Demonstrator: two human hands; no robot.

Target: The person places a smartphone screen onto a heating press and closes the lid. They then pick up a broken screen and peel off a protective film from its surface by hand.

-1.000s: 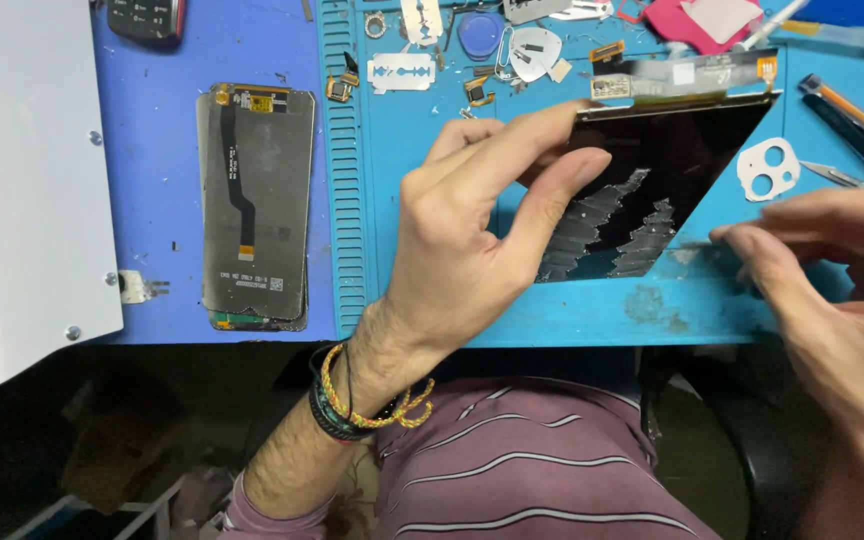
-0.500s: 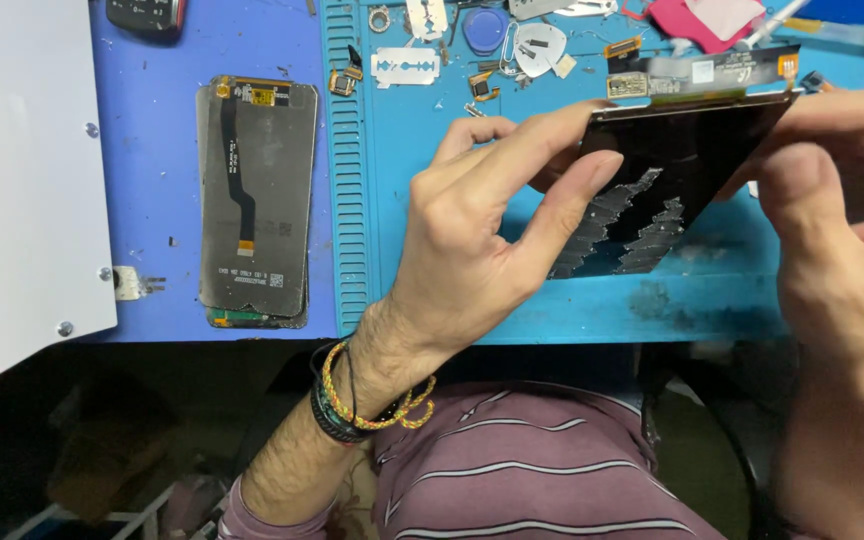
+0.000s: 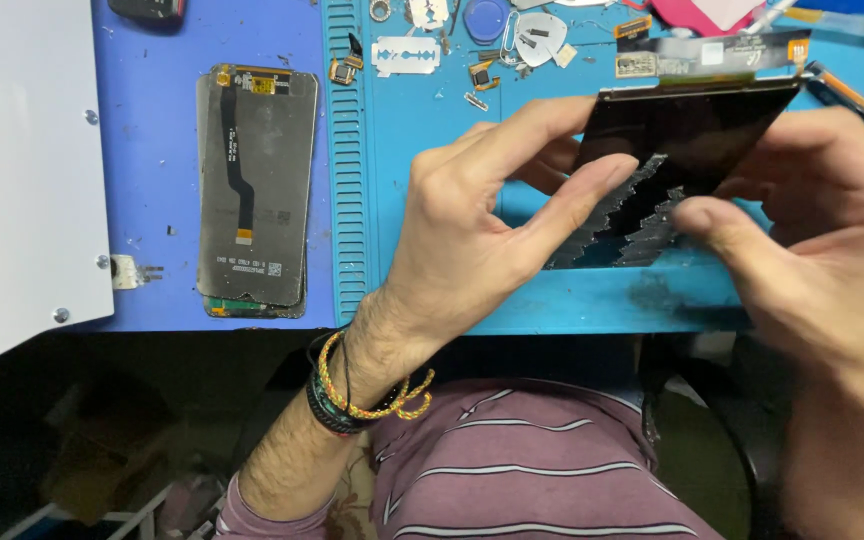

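- Head view: the left hand sat at the centre of the frame, its fingers stretched toward the upper right and pinching the left edge of a dark phone screen panel, forefinger above, another finger against the panel's underside.
- The right hand came in from the right edge of the frame and gripped the same panel on its right side, its thumb pressed on the lower part of the glass and its other fingers curled behind.
- The panel was held up off the surface, in the upper right of the frame, tilted so that its dark face caught a zigzag reflection; a pale flex strip ran along its top edge.
- Under both hands lay a teal work mat with a ribbed left border, resting on a blue surface.
- A second screen assembly lay flat and face down at the left of centre, well apart from the hands, a black ribbon cable running down its back.
- Near the top of the mat, in the upper middle of the frame, lay a razor blade, a blue round pick and small loose parts.
- A white panel filled the left edge of the frame.
- Braided wristbands circled the left wrist, and a striped maroon shirt showed at the bottom.
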